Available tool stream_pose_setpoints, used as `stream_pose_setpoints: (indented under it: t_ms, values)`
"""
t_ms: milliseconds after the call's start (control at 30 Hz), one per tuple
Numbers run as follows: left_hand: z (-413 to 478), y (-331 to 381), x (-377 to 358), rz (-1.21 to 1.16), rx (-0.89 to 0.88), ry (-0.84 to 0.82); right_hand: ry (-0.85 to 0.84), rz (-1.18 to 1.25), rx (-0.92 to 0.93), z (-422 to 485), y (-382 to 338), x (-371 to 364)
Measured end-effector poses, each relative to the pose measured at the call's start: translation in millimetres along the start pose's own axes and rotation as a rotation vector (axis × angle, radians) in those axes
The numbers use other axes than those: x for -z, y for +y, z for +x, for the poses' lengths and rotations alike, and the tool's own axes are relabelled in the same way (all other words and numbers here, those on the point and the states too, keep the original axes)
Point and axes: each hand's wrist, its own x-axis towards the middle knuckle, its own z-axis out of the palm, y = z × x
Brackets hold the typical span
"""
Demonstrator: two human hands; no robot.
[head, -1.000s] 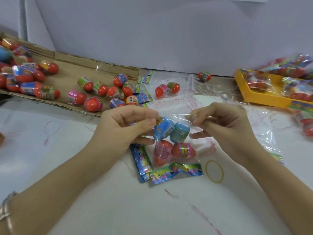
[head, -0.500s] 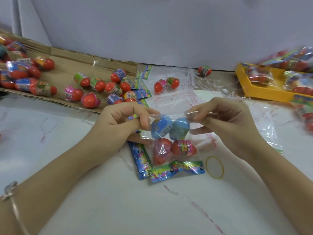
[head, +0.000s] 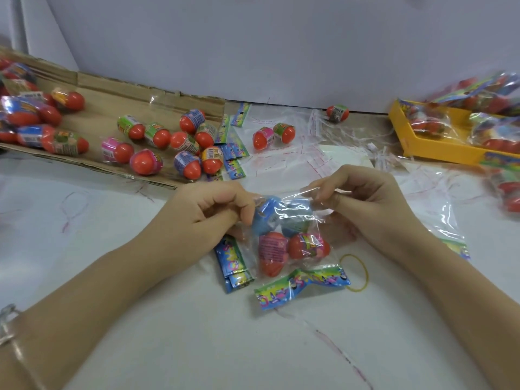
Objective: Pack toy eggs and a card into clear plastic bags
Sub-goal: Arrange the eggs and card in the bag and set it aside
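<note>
A clear plastic bag [head: 295,237] hangs between my hands over the white table, holding several toy eggs: two blue ones on top, a pink-wrapped one [head: 271,253] and a red one below. A colourful card [head: 302,284] sits at the bag's bottom edge. My left hand [head: 213,212] pinches the bag's top left corner. My right hand [head: 363,201] pinches the top right corner, fingers curled over the opening. Loose cards [head: 232,261] lie under the bag's left side.
Flattened cardboard [head: 112,108] at the back left carries several loose toy eggs. Empty clear bags [head: 287,161] and two eggs lie behind my hands. A yellow tray [head: 416,142] with packed bags stands at the right. A yellow rubber band [head: 356,273] lies by the bag.
Both hands have stayed pinching the bag's top. The bag's top edge has folded down over the blue eggs, and my view has shifted slightly.
</note>
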Motion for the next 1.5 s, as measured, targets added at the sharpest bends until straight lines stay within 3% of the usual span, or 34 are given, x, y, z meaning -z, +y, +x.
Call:
stream_pose_setpoints:
  t_ms: [300,467,700,900,1100,1167,1300,1500]
  values:
    - [0,2,3,0.185,-0.044,-0.018,-0.063,0.002,-0.043,2,2,4]
    - [-3,7,1,0.099,-0.038,-0.026,-0.064,0.021,-0.023,2,2,3]
    - [-1,11,-5,0.014,0.037,0.092,-0.053,-0.015,0.010,1,1,1]
    - [-4,14,-4,-0.023,0.001,0.136,-0.145,0.005,0.046,1,-10,7]
    - [-6,11,-4,-0.038,-0.026,0.205,0.069,0.174,0.043,4,-13,14]
    - [-5,12,-5,-0.039,-0.032,0.210,-0.001,0.227,-0.029,5,-16,13]
    - [-6,13,-7,-0.027,-0.047,0.203,-0.184,0.036,-0.183,0,-13,3]
    - [-6,15,-6,-0.012,-0.069,0.233,-0.170,0.127,-0.223,2,-11,7]
